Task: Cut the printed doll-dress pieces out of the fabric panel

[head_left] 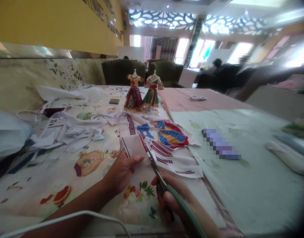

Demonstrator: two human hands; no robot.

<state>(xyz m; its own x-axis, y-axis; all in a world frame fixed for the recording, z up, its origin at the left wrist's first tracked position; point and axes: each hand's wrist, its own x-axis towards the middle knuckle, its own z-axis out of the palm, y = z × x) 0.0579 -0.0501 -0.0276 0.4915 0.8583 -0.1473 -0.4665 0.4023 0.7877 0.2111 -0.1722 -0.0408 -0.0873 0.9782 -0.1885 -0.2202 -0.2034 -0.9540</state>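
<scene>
My left hand (124,168) pinches the near left edge of a white printed fabric sheet (186,157) between thumb and fingers. Green-handled scissors (158,173) are in my right hand (170,195), their blades at a red-and-dark striped strip on the sheet. How far the blades stand apart is hard to make out. Blue, yellow and red garment shapes (169,132) are printed on the sheet's far part, with red patterned bands nearer to me. On the left lies a cut-out garment piece (89,162) in tan with a dark red end.
Two small dressed doll forms, one with a maroon skirt (134,97) and one with a green skirt (152,96), stand behind the sheet. White scraps (75,132) are heaped at left. A phone-like object (221,145), pixelated, lies at right. A white cable (87,213) crosses the front.
</scene>
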